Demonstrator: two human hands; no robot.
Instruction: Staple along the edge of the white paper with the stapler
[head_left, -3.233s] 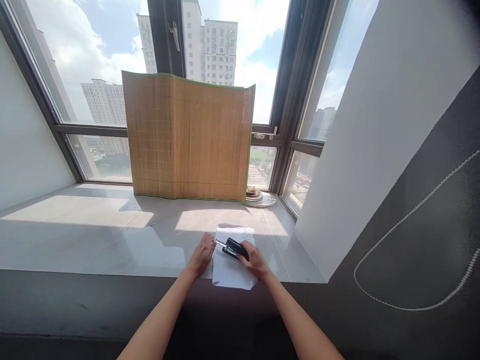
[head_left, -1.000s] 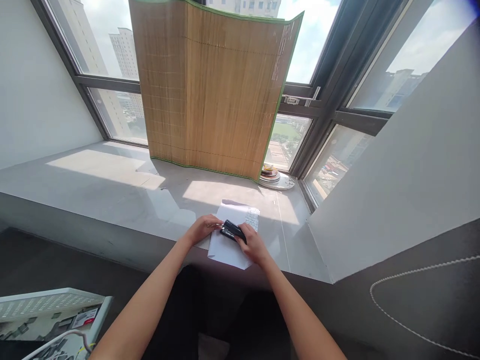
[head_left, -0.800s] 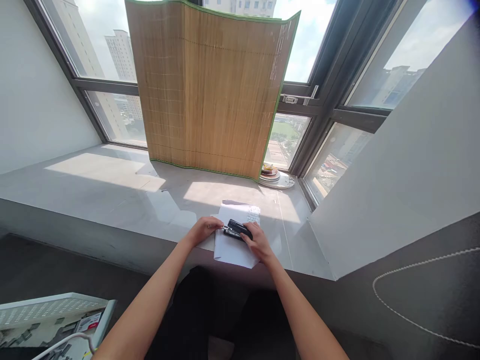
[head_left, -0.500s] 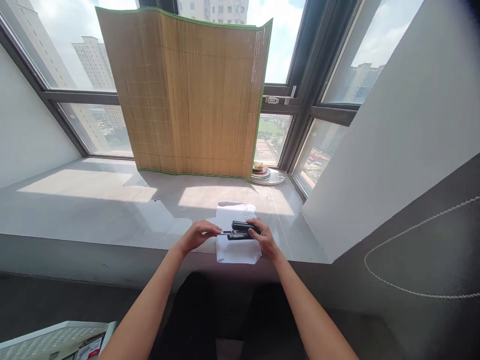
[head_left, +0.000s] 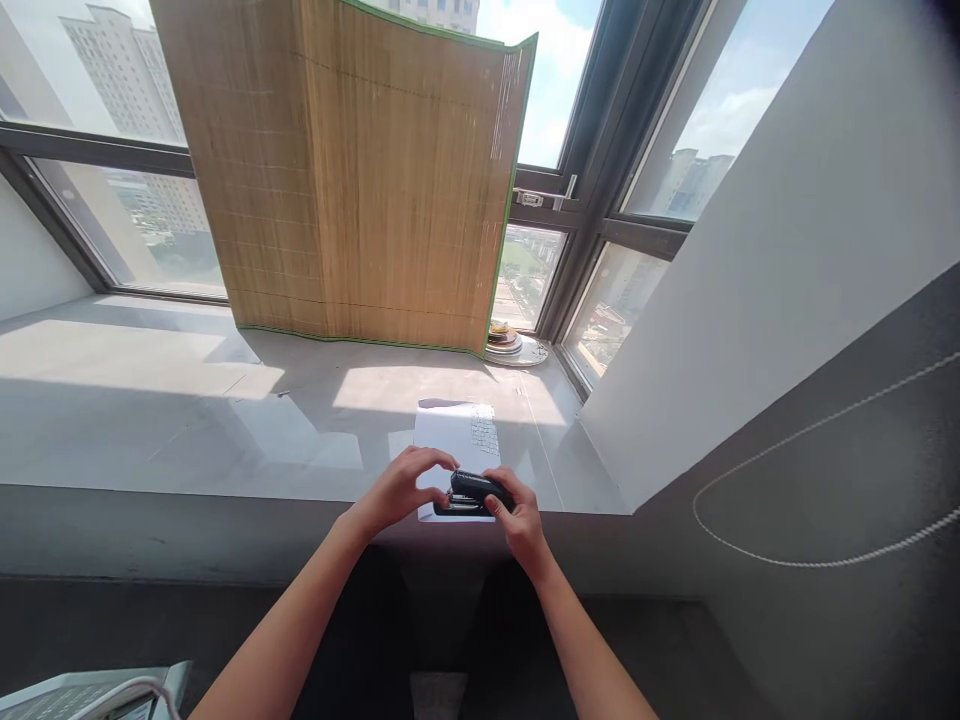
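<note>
A black stapler is held over the near part of a white paper sheet, its upper arm raised a little above its base. My right hand is closed around the rear end, thumb on the near side. At the front end, my left hand has its index fingertip at the upper arm and its thumb by the lower part, in a pinch around the stapler's nose. Whether staples sit inside is too small to tell. Printed or drawn marks show on the sheet's right side.
The sheet lies on a pale window ledge. A bamboo mat with green edging leans against the window. Stacked plates stand in the corner. A white cord hangs at right, and a white basket is at lower left.
My left hand has gone from pinching a thin piece at the stapler's front to gripping the nose. The stapler's gap has narrowed, and it has come nearer to me. The view has shifted.
</note>
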